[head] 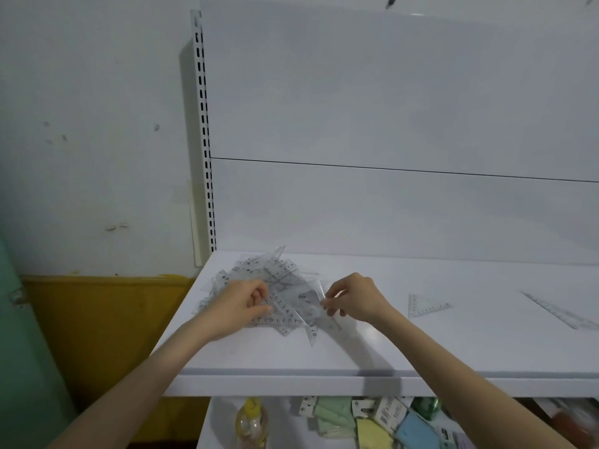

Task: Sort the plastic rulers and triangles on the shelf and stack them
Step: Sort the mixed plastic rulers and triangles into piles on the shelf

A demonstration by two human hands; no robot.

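Observation:
A jumbled pile of clear plastic rulers and triangles (259,273) lies on the left part of the white shelf (356,351). My left hand (240,303) rests on the pile's front left with its fingers curled on a ruler. My right hand (353,298) pinches the right edge of a clear triangle (311,306) at the pile's right side. Further right, a single small triangle (424,304) lies flat by itself. A long clear triangle (560,311) lies near the right edge of the view.
The shelf's white back panel (389,205) rises behind the pile, with a slotted upright (204,140) at its left. Below the shelf's front lip sit a yellow bottle (251,422) and several coloured packets (372,422). A yellow bin (107,319) stands at the left.

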